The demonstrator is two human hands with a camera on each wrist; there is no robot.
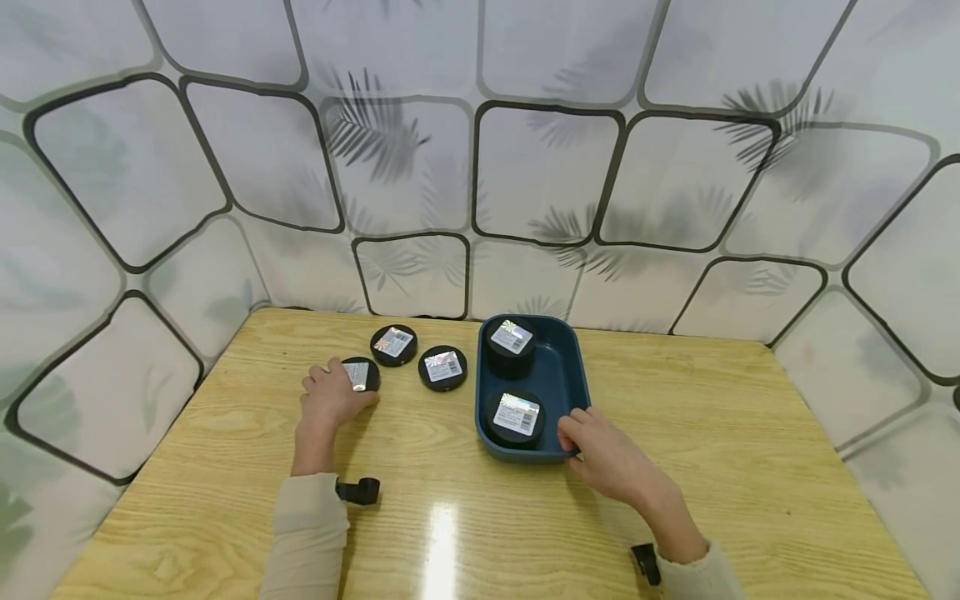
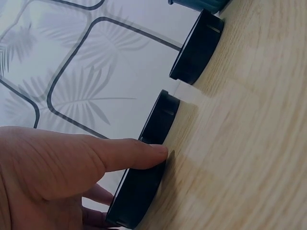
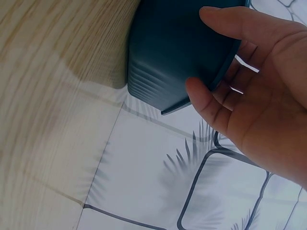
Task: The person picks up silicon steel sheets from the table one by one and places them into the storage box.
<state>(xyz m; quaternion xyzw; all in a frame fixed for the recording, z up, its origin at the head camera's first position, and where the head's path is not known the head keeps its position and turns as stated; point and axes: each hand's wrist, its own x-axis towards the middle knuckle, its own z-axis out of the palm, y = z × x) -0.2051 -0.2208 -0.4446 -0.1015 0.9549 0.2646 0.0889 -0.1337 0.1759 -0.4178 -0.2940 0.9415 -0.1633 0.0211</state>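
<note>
My left hand [image 1: 330,396] grips a flat black round case [image 1: 365,375] with a silvery label, thumb on one side and fingers on the other. In the left wrist view the thumb presses along the edge of this case [image 2: 139,191], which stands close to the tabletop. At the front right corner of a dark blue tub [image 1: 558,367], my right hand [image 1: 611,454] holds the rim between thumb and fingers. Inside the tub's left side are black round cases, a taller stack [image 1: 512,346] at the back and another [image 1: 515,417] in front.
Two more labelled cases lie on the wooden table [image 1: 712,417], one farther back [image 1: 393,344] and one nearer the tub [image 1: 442,367]. A patterned cloth wall [image 1: 420,275] borders the table behind and at the sides.
</note>
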